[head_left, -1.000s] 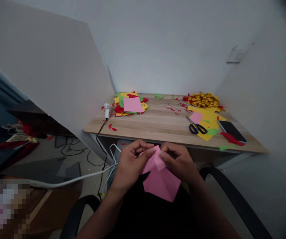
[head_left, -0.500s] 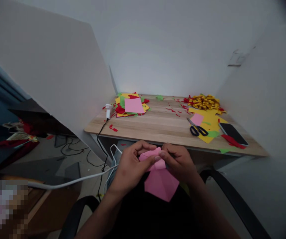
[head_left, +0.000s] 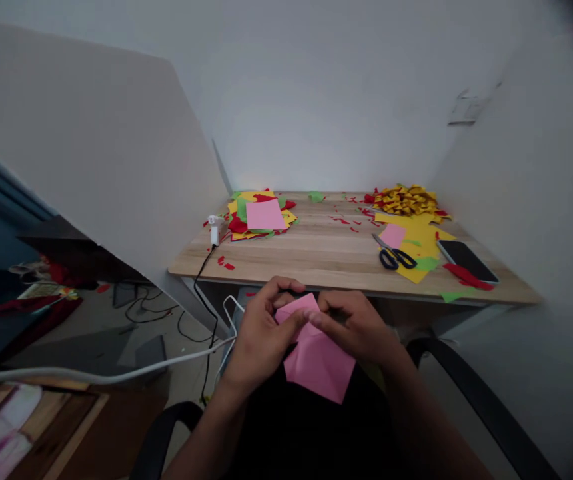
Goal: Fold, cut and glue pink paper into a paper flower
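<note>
A creased sheet of pink paper (head_left: 320, 363) is held over my lap, just in front of the table edge. My left hand (head_left: 265, 333) grips its left side, thumb on top and fingers curled behind. From the other side my right hand (head_left: 356, 327) pinches the same paper, its thumb tip beside the left thumb near a fold. The upper part of the paper stands up between the two hands. Some of my right fingers are hidden behind the sheet.
On the wooden table (head_left: 306, 263) lie scissors (head_left: 391, 255), a phone (head_left: 468, 261), yellow paper (head_left: 419, 233), a heap of folded yellow pieces (head_left: 406, 200) and a stack topped by a pink sheet (head_left: 265, 215). Red scraps are scattered about. A white cable (head_left: 131, 372) crosses at left.
My right thumb has moved left along the fold to meet the left thumb. The pink paper's folded part now lies beneath both thumbs. The view has shifted slightly.
</note>
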Action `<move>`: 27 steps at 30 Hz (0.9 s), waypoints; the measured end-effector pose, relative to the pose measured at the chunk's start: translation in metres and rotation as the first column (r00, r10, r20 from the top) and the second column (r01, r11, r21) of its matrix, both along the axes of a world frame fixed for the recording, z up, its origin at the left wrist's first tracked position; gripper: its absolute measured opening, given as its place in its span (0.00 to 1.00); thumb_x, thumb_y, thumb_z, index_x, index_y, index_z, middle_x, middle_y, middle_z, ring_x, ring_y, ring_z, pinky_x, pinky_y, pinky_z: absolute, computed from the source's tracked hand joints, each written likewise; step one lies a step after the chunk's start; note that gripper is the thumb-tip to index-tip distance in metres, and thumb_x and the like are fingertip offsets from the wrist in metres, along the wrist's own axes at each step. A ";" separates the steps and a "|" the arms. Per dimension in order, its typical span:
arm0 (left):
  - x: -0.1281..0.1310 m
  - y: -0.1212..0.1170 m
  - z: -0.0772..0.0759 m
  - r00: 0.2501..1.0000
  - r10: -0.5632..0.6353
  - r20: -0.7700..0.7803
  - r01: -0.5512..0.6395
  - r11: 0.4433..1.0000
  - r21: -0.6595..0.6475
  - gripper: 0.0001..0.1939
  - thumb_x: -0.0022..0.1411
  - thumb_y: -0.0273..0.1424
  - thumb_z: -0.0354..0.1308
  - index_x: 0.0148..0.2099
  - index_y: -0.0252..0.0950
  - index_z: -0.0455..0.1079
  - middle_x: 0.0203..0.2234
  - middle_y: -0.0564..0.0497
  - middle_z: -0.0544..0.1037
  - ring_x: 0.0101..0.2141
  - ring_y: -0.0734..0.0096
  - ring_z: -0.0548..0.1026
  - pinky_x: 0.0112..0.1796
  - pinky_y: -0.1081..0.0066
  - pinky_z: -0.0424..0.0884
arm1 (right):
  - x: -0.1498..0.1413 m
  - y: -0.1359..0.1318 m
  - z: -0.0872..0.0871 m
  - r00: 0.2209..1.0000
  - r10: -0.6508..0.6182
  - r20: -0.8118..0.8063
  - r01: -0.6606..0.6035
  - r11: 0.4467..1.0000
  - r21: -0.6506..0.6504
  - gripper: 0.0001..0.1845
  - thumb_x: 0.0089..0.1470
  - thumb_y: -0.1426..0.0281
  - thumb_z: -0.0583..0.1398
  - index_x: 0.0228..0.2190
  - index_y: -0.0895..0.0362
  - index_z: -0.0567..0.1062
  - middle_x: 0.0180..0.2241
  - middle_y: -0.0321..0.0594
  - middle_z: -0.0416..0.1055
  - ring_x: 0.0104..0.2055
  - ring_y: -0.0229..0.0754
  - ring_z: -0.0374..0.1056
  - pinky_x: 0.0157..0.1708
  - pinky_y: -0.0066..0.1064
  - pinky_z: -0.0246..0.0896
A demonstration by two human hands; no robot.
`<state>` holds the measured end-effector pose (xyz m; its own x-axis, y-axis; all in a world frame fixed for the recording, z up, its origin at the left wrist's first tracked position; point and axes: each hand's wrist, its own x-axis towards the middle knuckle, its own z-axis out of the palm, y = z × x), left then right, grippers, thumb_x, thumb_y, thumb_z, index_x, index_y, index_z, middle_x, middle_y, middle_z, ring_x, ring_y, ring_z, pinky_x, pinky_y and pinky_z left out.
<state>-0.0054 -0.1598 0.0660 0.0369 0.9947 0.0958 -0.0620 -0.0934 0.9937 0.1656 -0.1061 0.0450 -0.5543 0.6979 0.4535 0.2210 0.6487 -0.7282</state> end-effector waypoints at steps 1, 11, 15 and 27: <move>0.001 0.000 0.000 1.000 0.015 -0.003 -0.015 1.000 0.012 0.17 0.59 0.36 0.67 0.46 0.37 0.66 0.20 0.62 0.65 0.19 0.83 0.58 0.21 0.81 0.53 | 0.002 -0.001 0.001 1.000 -0.006 0.002 0.006 1.000 0.003 0.20 0.61 0.60 0.58 0.20 0.55 0.64 0.19 0.28 0.59 0.23 0.32 0.54 0.24 0.27 0.47; 0.002 0.010 -0.002 0.992 0.017 -0.128 -0.006 0.997 0.083 0.18 0.57 0.36 0.68 0.48 0.37 0.73 0.26 0.56 0.75 0.25 0.78 0.69 0.28 0.78 0.64 | 0.014 0.001 -0.006 0.998 -0.058 -0.022 0.061 0.990 0.128 0.25 0.62 0.60 0.58 0.17 0.55 0.63 0.17 0.30 0.58 0.22 0.33 0.55 0.25 0.27 0.47; -0.004 0.019 -0.001 0.906 -0.125 -0.404 0.162 0.985 0.057 0.08 0.60 0.34 0.64 0.41 0.38 0.80 0.33 0.50 0.82 0.38 0.67 0.77 0.41 0.72 0.70 | 0.022 0.004 0.000 0.995 -0.102 0.012 0.100 0.987 0.125 0.17 0.61 0.63 0.60 0.22 0.55 0.69 0.20 0.31 0.65 0.25 0.34 0.61 0.27 0.26 0.52; 0.000 0.042 -0.022 0.828 0.331 0.452 -0.358 0.933 -0.027 0.19 0.44 0.36 0.77 0.36 0.33 0.76 0.29 0.54 0.80 0.29 0.79 0.74 0.34 0.79 0.70 | 0.011 -0.024 0.000 0.984 -0.139 -0.107 0.175 0.800 0.574 0.21 0.58 0.79 0.58 0.51 0.51 0.72 0.30 0.35 0.75 0.27 0.35 0.69 0.27 0.26 0.63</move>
